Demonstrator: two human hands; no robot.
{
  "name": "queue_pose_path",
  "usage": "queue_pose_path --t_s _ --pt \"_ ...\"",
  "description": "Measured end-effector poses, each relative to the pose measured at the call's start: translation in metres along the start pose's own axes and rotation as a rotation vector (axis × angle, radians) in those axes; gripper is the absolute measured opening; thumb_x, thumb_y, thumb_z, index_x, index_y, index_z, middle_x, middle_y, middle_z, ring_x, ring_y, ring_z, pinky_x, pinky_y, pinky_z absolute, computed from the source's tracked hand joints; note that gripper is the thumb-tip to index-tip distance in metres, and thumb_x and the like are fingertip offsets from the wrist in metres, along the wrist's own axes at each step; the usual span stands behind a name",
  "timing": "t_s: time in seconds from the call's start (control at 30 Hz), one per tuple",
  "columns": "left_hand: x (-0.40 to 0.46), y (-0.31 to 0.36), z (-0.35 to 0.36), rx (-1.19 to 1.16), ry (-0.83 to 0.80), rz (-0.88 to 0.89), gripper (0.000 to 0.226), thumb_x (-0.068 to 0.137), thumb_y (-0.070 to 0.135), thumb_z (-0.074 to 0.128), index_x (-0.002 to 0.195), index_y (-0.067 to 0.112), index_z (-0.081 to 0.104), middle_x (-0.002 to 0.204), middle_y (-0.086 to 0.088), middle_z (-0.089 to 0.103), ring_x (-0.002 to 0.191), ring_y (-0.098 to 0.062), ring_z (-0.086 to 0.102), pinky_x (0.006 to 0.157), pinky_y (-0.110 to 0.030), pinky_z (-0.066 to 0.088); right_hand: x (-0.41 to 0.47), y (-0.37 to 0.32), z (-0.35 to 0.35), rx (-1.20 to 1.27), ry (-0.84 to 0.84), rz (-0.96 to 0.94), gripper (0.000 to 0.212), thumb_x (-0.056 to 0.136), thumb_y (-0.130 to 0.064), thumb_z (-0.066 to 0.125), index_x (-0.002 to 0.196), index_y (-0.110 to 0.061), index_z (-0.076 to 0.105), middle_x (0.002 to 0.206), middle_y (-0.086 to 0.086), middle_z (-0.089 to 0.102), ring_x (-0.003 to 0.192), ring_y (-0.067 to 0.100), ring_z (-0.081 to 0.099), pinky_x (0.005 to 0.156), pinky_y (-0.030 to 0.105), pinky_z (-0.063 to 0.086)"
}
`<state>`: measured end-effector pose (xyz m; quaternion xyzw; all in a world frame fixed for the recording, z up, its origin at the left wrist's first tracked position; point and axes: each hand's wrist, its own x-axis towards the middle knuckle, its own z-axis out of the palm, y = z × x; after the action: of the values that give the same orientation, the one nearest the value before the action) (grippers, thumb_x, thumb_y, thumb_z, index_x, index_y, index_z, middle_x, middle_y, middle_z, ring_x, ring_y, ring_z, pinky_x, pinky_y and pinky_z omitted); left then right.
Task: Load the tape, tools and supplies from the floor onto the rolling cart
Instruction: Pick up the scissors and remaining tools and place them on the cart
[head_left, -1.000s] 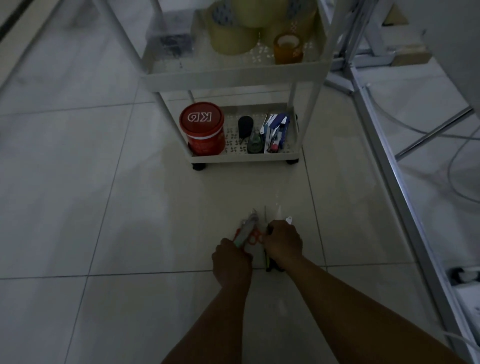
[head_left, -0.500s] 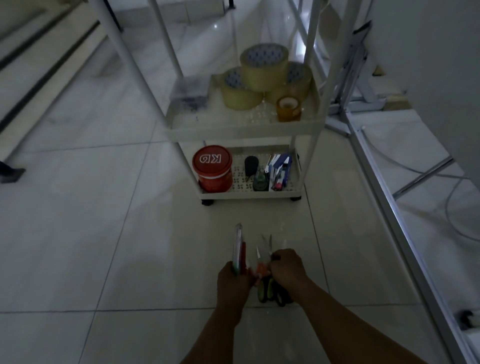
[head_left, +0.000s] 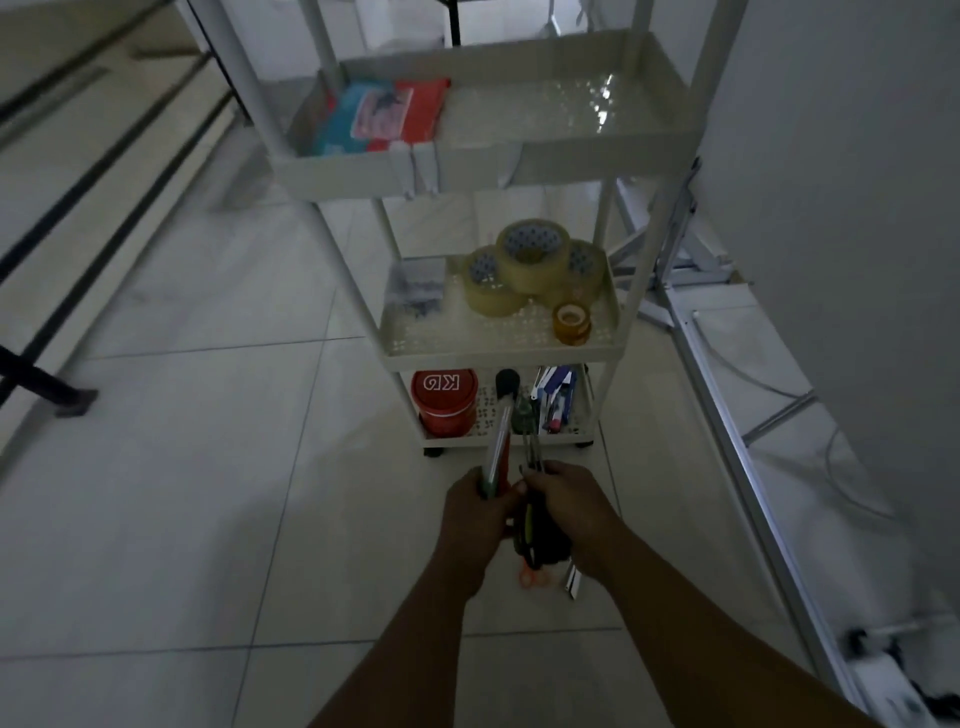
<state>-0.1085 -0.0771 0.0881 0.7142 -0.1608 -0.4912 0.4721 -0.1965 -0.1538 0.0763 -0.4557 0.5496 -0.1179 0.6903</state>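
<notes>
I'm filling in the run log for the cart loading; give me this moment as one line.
left hand: grips long tools | right hand: grips scissors bundle | cart: tape rolls on middle shelf | tools not yet loaded

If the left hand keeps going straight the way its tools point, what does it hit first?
Probably the rolling cart's bottom tray, near the black-capped bottle. The left hand aims its long tools there, though depth is unclear and they may pass above the rim.

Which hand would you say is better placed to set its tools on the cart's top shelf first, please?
Probably the right hand: its scissors sit below the bare side of the top shelf. The left hand grips long tools under the packet side.
</notes>
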Motion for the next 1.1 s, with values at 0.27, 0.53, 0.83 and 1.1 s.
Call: queue_pose_path --t_s 0.27,0.53,0.83,1.1 --pt "-0.109 0.147 -0.010 -0.195 0.024 -0.033 0.028 0.100 0.024 0.046 0.112 0.008 0.066 0.091 -0.022 0.068 0.079 -0.030 0.066 0.054 -0.035 0.057 -0.116 -0.113 -0.003 0.132 -0.085 -0.012 0.016 0.088 -0.008 0.061 0.095 0.003 0.069 0.094 0.026 0.069 0.085 0.039 0.068 0.082 0.046 0.055" --pt "-0.171 0.255 -0.015 -0.111 0.020 0.020 0.025 0.097 0.030 0.053 0.118 0.020 0.064 0.104 -0.006 0.072 0.089 -0.018 0.070 0.063 -0.024 0.056 -0.206 -0.228 -0.020 -0.027 -0.012 -0.153 0.014 0.082 -0.003 0.063 0.091 -0.004 0.073 0.091 0.022 0.073 0.087 0.037 0.071 0.088 0.052 0.056" --pt "-0.130 0.354 -0.024 -0.033 0.012 0.030 0.030 0.102 0.028 0.039 0.121 0.016 0.059 0.112 -0.015 0.068 0.104 -0.032 0.065 0.095 -0.047 0.052 -0.186 -0.333 -0.017 0.090 0.006 -0.146 0.019 0.079 0.001 0.066 0.098 0.003 0.070 0.101 0.023 0.072 0.090 0.035 0.071 0.082 0.042 0.059" --pt "-0.057 0.388 -0.038 0.103 -0.031 0.030 0.031 0.099 0.030 0.044 0.093 0.008 0.065 0.094 -0.023 0.068 0.081 -0.027 0.060 0.073 -0.039 0.048 -0.120 -0.375 -0.014 0.077 -0.028 -0.094 0.027 0.074 0.013 0.062 0.101 0.013 0.064 0.092 0.022 0.070 0.076 0.029 0.070 0.070 0.038 0.060"
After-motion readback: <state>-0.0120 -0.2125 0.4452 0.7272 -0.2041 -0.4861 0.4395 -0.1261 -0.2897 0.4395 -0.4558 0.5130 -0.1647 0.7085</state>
